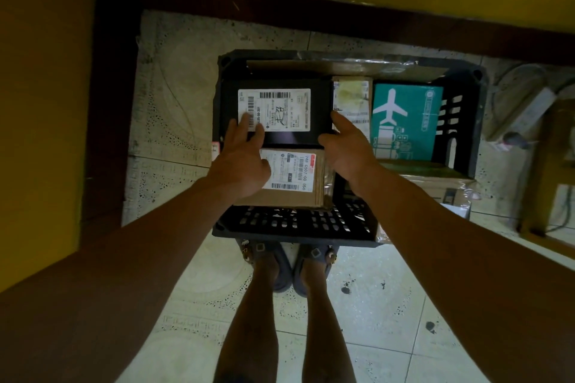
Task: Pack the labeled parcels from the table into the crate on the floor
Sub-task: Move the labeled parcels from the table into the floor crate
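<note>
A black slotted crate (295,235) stands on the tiled floor in front of my feet. Inside, a black parcel (320,102) with a white barcode label lies flat at the back left. A brown cardboard parcel (295,197) with a label lies in front of it. A small brown parcel (351,96) and a teal box with a white airplane (407,121) fill the right side. My left hand (242,162) hovers with spread fingers, fingertips on the black parcel's label. My right hand (348,149) is at that parcel's right edge, fingers apart.
A flat cardboard piece under clear film (342,67) leans along the crate's far wall. Another cardboard box (435,186) sits outside the crate at its right. Yellow walls with a dark skirting (118,102) close in at the left and back. Wooden furniture (547,165) and cables stand at the right.
</note>
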`<state>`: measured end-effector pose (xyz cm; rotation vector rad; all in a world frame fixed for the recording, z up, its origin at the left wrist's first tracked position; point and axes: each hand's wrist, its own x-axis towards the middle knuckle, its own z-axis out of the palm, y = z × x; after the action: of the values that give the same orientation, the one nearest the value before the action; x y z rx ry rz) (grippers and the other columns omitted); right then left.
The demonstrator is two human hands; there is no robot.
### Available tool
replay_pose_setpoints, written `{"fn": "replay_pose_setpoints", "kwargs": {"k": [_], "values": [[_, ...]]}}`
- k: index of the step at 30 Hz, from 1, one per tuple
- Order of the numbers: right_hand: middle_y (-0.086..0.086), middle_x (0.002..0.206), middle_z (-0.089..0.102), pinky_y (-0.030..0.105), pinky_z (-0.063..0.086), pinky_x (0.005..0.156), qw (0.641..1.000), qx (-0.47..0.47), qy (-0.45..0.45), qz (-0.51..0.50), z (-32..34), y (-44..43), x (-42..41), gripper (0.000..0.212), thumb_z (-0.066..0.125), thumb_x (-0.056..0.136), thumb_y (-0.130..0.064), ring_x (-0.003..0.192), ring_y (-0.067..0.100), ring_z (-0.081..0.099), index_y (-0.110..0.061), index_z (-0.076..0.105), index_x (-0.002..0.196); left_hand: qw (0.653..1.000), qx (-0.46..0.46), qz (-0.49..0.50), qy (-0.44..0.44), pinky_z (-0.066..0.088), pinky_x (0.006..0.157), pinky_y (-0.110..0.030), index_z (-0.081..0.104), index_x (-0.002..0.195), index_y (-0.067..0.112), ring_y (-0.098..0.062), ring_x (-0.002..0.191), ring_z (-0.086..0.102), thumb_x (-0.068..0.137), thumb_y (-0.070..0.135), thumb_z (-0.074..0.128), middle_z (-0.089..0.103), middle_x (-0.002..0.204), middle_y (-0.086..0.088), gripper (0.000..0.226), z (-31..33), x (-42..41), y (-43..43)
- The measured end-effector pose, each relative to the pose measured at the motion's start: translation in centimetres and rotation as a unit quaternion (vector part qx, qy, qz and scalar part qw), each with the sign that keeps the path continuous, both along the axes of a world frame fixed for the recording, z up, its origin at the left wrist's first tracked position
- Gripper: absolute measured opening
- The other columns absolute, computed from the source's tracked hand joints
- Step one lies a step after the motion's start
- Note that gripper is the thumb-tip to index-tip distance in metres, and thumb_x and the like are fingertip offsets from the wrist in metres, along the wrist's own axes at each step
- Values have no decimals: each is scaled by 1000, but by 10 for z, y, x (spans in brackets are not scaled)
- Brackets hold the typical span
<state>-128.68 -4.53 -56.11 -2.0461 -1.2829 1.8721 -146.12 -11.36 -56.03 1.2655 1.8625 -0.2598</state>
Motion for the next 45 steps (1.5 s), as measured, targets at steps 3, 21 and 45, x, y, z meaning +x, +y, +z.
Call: {"fn": "replay_pose_setpoints", "kwargs": {"k": [3,21,45], "values": [[4,125,58,26,54,71,999,-2,12,-35,7,-6,9,55,49,95,-9,83,12,62,-25,39,146,998,13,48,-25,17,122,-42,15,157,19,-24,151,4,99,25,52,2,166,-1,69,10,-1,2],[0,135,58,33,53,88,978,111,-34,-176,302,-75,95,41,53,97,-22,115,18,58,-26,51,137,881,66,339,-324,44,106,-41,64,123,24,-18,116,59,98,22,55,65,126,-1,27,293,86,-23],[-3,121,63,35,46,101,875,314,-104,-353,596,-256,460,33,57,94,-22,102,13,57,-18,60,127,846,86,58,-524,51,90,-30,67,115,16,-14,102,67,98,15,55,73,108,1,21,582,487,-89]]}}
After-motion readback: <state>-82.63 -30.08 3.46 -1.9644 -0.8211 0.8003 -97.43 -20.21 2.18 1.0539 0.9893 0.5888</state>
